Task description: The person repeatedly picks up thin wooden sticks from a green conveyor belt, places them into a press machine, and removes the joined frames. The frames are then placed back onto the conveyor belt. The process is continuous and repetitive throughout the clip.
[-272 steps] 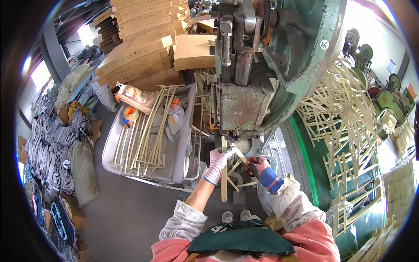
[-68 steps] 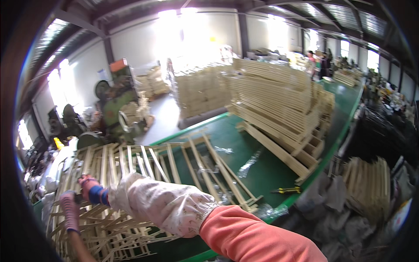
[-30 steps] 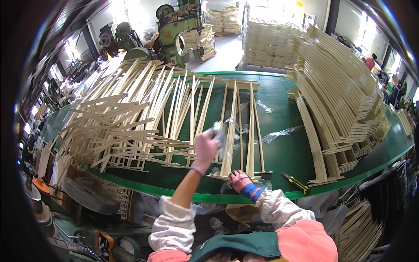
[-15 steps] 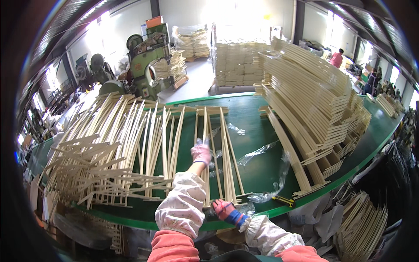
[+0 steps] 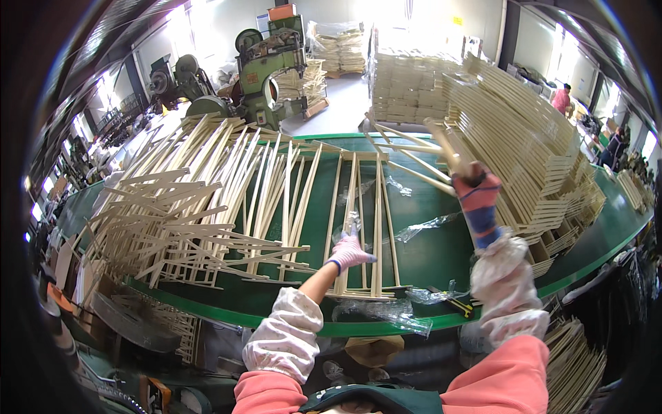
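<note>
My right hand (image 5: 477,200), in a pink and blue glove, is raised at the right of the table. It is closed around a pale wooden slat frame (image 5: 443,143), smeared by motion, whose thin slats spread out to the left. My left hand (image 5: 352,252), in a pink striped glove with grey fingertips, rests on another wooden slat frame (image 5: 377,234) lying flat before me. Its fingers are stretched forward and the thumb stands apart. Clear plastic film (image 5: 383,312) lies at that frame's near end.
A jumbled heap of slat frames (image 5: 186,200) covers the left of the green table (image 5: 427,259). Tall stacked frames (image 5: 520,148) stand at the right. A yellow and black cutter (image 5: 460,306) lies near the front edge. Green machines (image 5: 269,76) stand beyond.
My right hand has risen from the table's near edge to the right and now holds a slat frame. My left hand has shifted right along the slats. The whole view has also shifted.
</note>
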### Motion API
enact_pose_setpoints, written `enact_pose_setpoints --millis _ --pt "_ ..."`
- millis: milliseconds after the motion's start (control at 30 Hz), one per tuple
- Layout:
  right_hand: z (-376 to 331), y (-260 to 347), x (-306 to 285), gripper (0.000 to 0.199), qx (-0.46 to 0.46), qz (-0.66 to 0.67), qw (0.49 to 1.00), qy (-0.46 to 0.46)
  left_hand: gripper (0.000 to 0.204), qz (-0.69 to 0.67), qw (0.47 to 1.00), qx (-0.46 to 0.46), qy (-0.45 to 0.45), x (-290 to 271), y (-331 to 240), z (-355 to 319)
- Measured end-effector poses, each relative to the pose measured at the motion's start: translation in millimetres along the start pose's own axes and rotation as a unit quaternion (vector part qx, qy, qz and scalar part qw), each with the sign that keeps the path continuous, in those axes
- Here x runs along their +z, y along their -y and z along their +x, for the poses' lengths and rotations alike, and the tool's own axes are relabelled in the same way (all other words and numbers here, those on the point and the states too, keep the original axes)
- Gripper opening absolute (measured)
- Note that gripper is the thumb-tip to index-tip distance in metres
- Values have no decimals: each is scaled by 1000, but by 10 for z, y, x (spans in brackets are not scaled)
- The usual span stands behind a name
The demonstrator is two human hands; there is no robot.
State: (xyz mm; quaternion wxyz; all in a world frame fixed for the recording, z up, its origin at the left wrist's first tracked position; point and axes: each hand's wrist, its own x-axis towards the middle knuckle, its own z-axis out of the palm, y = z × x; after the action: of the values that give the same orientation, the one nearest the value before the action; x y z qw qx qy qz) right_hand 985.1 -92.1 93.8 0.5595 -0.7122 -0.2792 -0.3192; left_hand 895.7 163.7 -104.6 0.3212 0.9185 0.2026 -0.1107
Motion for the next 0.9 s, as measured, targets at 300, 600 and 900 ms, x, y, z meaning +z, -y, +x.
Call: enact_pose_setpoints --millis 300,600,900 --pt "572 -295 -2382 28 -37 -107 992 -46 98 82 777 291 -552 -473 -1481 -1289" --pt "1362 -720 -2309 33 -66 -332 937 89 40 227 654 273 -668 -307 -1342 -3071" --pt "-431 1328 293 38 -69 334 798 497 81 -14 784 123 -609 168 -311 -3774"
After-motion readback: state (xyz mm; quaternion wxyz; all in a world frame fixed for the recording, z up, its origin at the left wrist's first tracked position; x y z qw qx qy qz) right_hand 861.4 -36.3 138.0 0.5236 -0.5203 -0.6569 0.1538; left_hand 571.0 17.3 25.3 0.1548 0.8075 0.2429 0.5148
